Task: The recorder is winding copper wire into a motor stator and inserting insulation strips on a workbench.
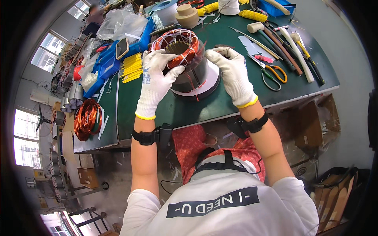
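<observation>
A motor stator (189, 80) stands upright on a round white and black base in front of me. A ring of copper-coloured windings (193, 43), tied with white cord, crowns it, and yellow strips line its bore. My left hand (157, 74), in a white knitted glove, is closed on the near left edge of the windings, thumb toward me. Just right of the stator, my gloved right hand (232, 72) is raised with thumb and fingertips pinched together. Whatever sits in that pinch is too small to name; a dark strip shows beside the fingertips. Loose red leads (193, 84) hang down the stator's near side.
Yellow strips (132, 67) and blue bins (108, 67) lie left on the green table (153, 106). Copper wire coils (87, 120) rest at the left edge. At right are scissors (277, 72), a mallet (256, 27) and several rods. White spools (165, 11) stand behind.
</observation>
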The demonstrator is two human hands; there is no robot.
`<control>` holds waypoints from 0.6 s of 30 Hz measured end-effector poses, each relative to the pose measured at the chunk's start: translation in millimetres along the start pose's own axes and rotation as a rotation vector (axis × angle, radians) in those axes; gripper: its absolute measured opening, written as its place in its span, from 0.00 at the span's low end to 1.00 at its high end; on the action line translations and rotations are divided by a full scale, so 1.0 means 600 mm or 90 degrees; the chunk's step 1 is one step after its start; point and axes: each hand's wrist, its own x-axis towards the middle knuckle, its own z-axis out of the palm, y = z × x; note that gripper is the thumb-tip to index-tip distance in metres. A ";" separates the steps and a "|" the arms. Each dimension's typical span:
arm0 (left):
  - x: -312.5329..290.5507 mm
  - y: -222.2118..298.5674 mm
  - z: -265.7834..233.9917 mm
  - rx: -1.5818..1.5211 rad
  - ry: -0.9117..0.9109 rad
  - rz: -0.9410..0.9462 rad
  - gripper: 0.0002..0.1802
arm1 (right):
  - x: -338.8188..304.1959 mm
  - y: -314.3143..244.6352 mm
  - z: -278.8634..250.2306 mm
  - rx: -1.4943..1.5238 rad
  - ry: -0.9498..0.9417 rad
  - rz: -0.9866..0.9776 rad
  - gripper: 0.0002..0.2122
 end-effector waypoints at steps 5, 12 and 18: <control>-0.001 0.008 0.002 0.008 -0.017 -0.034 0.20 | -0.026 0.036 0.028 -0.144 -0.038 -0.173 0.14; -0.006 0.010 0.002 0.018 -0.005 -0.043 0.18 | -0.022 0.078 0.091 -0.237 0.183 -0.355 0.11; -0.017 0.007 -0.049 -0.294 -0.020 -0.124 0.25 | 0.005 0.068 0.061 -0.537 0.077 -0.657 0.18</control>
